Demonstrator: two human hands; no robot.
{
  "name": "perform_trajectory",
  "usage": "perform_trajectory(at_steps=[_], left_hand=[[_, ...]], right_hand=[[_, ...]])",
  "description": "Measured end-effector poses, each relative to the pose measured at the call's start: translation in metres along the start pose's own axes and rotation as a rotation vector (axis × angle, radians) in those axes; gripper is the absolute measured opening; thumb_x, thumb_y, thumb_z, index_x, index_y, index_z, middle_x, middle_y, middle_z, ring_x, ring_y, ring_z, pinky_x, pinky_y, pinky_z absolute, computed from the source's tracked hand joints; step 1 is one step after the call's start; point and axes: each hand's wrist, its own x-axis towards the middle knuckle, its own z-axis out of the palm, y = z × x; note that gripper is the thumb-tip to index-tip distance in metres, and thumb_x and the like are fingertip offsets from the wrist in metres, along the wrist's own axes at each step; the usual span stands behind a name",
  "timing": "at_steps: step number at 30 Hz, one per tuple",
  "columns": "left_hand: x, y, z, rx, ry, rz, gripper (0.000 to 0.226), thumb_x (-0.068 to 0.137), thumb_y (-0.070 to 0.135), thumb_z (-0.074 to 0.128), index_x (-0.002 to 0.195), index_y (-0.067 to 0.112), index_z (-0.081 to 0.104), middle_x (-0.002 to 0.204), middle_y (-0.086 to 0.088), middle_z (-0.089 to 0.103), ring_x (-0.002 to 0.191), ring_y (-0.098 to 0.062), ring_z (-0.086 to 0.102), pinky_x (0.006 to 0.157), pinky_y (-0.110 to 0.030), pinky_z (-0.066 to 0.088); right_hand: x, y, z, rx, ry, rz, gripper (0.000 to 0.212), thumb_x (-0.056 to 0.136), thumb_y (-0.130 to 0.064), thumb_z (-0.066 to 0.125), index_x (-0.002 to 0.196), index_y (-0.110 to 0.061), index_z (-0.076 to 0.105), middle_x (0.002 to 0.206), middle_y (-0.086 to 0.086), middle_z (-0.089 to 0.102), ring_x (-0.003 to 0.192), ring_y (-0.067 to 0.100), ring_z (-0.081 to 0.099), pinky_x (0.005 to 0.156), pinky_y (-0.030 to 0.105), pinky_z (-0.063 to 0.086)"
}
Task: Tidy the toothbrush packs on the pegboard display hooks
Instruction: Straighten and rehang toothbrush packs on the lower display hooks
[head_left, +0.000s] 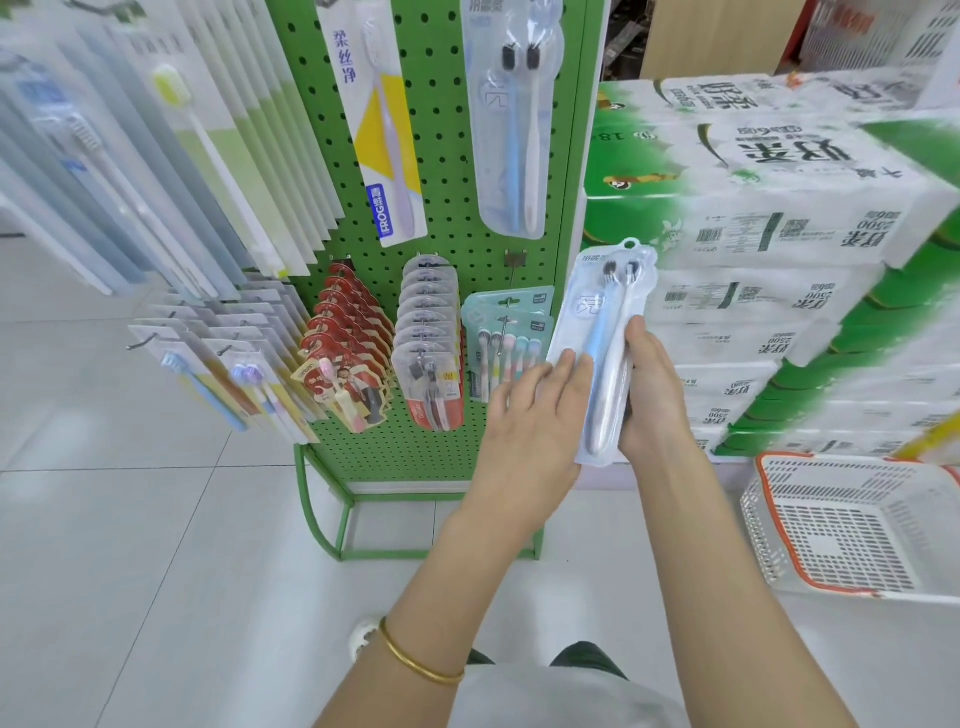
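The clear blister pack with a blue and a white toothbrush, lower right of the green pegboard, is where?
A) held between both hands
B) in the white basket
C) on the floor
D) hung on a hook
A: the clear blister pack is off the green pegboard; the right hand has a grip on its right edge, the left hand lays straight fingers on its left side.

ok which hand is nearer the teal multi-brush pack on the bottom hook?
Left. The left hand sits just right of the teal pack, fingers flat on the held twin-brush pack. The right hand grips that pack's far edge, farther right.
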Motion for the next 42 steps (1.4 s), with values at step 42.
perform_trajectory(at_steps=[42], left_hand=[[0.071, -0.023, -0.074, -1.102, 0.384, -0.558, 0.017, 0.095, 0.027, 0.056, 0.109, 0.018, 0.052, 0.089, 0.012, 0.057, 0.081, -0.008, 0.062, 0.070, -0.028, 0.053]], right_hand=[[-0.014, -0.017, -0.006, -0.390, -0.563, -0.176, 0.022, 0.084, -0.003, 0.061, 0.104, -0.010, 0.067, 0.088, 0.005, 0.075, 0.076, 0.019, 0.071, 0.061, 0.027, 0.054]])
